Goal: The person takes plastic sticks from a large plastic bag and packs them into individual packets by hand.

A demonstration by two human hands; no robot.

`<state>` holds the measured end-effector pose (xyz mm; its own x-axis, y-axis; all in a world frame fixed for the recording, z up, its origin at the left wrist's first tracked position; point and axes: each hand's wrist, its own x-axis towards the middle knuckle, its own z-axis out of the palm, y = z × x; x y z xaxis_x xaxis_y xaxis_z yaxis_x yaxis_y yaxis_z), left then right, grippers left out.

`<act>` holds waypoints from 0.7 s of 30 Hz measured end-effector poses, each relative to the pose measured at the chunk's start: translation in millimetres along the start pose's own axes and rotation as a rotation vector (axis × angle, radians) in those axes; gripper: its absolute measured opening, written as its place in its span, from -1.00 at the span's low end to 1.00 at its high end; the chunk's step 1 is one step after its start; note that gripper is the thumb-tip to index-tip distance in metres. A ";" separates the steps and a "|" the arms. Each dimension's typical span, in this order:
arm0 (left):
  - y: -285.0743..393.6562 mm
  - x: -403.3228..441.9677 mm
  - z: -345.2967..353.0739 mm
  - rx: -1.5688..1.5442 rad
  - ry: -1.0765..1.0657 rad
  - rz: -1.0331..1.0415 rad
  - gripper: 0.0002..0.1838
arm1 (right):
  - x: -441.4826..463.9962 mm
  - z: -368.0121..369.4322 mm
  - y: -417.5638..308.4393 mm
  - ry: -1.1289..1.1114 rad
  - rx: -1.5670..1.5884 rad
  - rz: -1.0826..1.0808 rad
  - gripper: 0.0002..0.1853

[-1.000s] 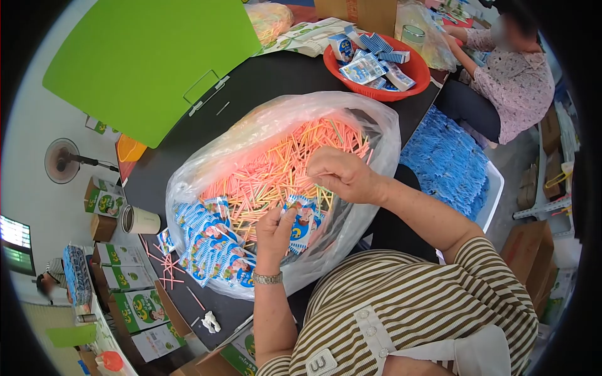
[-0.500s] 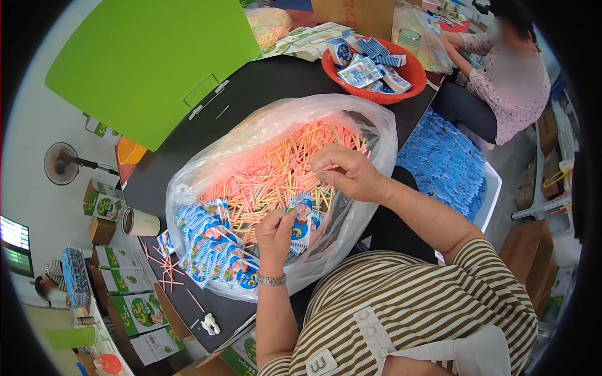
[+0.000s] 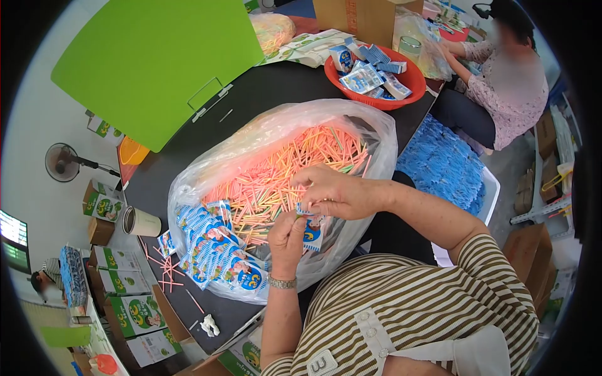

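Note:
A small blue-and-white printed packet [image 3: 313,234] is pinched upright between the thumb and fingers of my left hand [image 3: 287,243]. My right hand [image 3: 342,193] is at the packet's top edge, fingertips closed together there; what they grip is hidden. Below and beyond both hands, a large clear plastic bag [image 3: 188,169] lies spread wide, filled with loose pink, orange and yellow thin sticks [image 3: 269,188]. Several matching packets [image 3: 219,250] are heaped at the bag's left side, next to my left wrist.
A red basket [image 3: 401,100] of packets stands at the back right. A green board [image 3: 157,69] rises at the back left. A paper cup [image 3: 143,222] and loose pink sticks [image 3: 168,272] are on the black table [image 3: 169,188]. Another person [image 3: 501,94] sits right, beside a bin of blue packets [image 3: 439,163].
My right hand has come down and left from over the sticks to the packet's top. My left hand has shifted slightly right with the packet.

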<state>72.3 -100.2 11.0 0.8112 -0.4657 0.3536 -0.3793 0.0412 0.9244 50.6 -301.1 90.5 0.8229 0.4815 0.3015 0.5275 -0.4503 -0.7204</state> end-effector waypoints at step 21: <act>48.1 -4.1 -12.2 -0.355 0.543 0.101 -0.69 | 21.0 33.5 -35.6 0.150 0.058 0.016 -0.81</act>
<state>56.1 -85.6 55.8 0.9239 0.0643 0.3772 -0.3708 0.3936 0.8412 42.0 -249.8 101.5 0.8560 0.3544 0.3764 0.5042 -0.4111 -0.7595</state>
